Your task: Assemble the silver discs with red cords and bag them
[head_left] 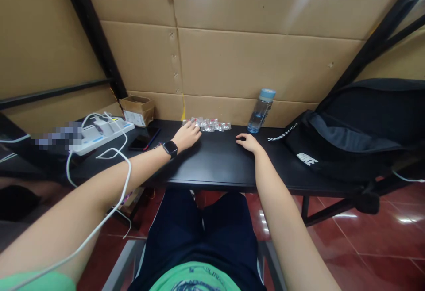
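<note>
My left hand [187,135], with a dark smartwatch [170,148] on its wrist, lies palm down at the back of the black table [212,162]. Its fingers are stretched out and reach the left end of a row of small clear plastic packets [208,125] with red bits in them. Whether the fingertips press on a packet is hidden. My right hand [248,142] rests on the table to the right of the packets, loosely curved, thumb and forefinger apart, nothing in it. Just behind it stands a clear water bottle [260,112] with a blue lid.
At the right is a black backpack [345,140]. On the left are a white power strip [102,135], a phone [141,140] and a small open cardboard box [138,109]. A white cable [125,185] hangs across my left arm. Cardboard panels [232,61] wall the back.
</note>
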Action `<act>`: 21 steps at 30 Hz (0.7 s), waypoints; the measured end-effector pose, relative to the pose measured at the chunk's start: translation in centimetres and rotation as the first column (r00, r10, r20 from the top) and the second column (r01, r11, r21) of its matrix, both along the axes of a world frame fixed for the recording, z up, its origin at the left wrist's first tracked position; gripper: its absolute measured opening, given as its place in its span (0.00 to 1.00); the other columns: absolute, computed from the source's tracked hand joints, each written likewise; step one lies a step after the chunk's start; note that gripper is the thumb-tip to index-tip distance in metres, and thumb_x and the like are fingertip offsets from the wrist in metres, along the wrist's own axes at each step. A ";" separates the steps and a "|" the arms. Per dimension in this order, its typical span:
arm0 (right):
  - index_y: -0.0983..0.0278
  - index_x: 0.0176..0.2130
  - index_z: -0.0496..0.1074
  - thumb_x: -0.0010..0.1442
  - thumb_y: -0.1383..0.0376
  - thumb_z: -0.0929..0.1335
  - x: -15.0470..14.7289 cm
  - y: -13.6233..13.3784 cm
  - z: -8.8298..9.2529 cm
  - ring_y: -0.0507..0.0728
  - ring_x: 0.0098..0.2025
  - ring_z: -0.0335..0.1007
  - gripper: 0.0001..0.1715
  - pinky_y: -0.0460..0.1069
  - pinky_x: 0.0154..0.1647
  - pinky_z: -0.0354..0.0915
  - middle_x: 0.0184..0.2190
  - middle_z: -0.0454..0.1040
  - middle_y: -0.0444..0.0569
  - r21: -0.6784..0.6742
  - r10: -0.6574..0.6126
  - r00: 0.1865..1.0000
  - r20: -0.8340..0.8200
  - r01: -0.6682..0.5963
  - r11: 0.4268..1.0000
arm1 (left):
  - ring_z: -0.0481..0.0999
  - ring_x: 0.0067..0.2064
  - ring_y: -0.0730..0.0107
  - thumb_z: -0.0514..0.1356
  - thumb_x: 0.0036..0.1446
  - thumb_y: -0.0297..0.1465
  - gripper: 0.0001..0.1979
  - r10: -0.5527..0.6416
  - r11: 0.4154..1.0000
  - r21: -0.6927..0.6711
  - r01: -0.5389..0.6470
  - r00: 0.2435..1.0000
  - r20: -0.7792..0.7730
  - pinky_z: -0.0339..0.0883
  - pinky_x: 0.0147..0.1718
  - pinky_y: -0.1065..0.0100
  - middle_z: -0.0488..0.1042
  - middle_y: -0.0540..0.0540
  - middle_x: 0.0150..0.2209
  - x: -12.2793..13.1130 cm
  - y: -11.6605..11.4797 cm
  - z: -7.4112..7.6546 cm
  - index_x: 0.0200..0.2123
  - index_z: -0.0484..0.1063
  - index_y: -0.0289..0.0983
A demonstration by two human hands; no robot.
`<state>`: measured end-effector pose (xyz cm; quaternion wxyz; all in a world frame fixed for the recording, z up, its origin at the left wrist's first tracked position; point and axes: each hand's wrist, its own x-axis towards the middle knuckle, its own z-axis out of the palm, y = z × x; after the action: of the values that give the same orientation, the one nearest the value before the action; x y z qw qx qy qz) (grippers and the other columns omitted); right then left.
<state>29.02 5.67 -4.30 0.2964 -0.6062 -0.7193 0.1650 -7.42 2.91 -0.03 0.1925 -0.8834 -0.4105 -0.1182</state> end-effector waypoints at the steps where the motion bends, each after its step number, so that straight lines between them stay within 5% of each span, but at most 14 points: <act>1: 0.60 0.46 0.80 0.56 0.63 0.72 0.0 0.0 0.0 0.61 0.58 0.72 0.16 0.56 0.64 0.61 0.53 0.78 0.51 0.000 0.001 1.000 -0.003 -0.001 1.000 | 0.67 0.62 0.50 0.51 0.66 0.26 0.14 -0.113 0.988 0.097 0.120 0.991 -0.077 0.56 0.59 0.52 0.75 0.32 0.50 0.5 -0.6 0.4 0.45 0.77 0.33; 3: 0.60 0.46 0.80 0.56 0.63 0.72 0.0 -0.1 0.0 0.60 0.57 0.73 0.16 0.55 0.64 0.61 0.52 0.79 0.50 0.001 0.000 1.000 -0.006 0.000 1.000 | 0.70 0.58 0.51 0.52 0.65 0.23 0.13 -0.227 0.928 0.251 0.274 0.953 -0.202 0.59 0.56 0.53 0.76 0.33 0.46 1.5 -1.7 1.1 0.41 0.78 0.32; 7: 0.60 0.45 0.80 0.56 0.64 0.72 0.0 -0.2 0.1 0.60 0.56 0.74 0.15 0.55 0.63 0.62 0.51 0.79 0.50 0.007 0.002 1.000 -0.005 -0.002 1.000 | 0.70 0.59 0.50 0.53 0.65 0.23 0.12 -0.223 0.872 0.365 0.325 0.929 -0.296 0.59 0.57 0.53 0.76 0.32 0.46 2.5 -2.9 1.6 0.39 0.77 0.30; 13: 0.61 0.44 0.80 0.56 0.64 0.71 -0.1 -0.4 0.4 0.61 0.56 0.74 0.14 0.55 0.63 0.62 0.51 0.79 0.51 0.014 0.014 1.000 0.008 -0.014 1.000 | 0.64 0.65 0.48 0.52 0.63 0.24 0.15 -0.277 0.948 0.126 0.293 0.952 -0.133 0.55 0.62 0.50 0.74 0.32 0.52 3.0 -2.7 0.7 0.45 0.78 0.34; 21: 0.61 0.45 0.80 0.57 0.64 0.72 0.1 -0.3 0.7 0.61 0.57 0.72 0.15 0.55 0.63 0.61 0.53 0.77 0.50 0.004 0.018 0.999 0.034 -0.018 1.000 | 0.61 0.65 0.43 0.52 0.62 0.27 0.17 -0.120 0.992 -0.032 0.122 0.991 0.056 0.50 0.63 0.46 0.71 0.30 0.54 2.0 -0.4 -0.4 0.49 0.77 0.35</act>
<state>29.08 5.36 -3.59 0.2842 -0.6018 -0.7300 0.1557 -5.45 2.49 -0.44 0.1583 -0.9064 -0.3634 -0.1460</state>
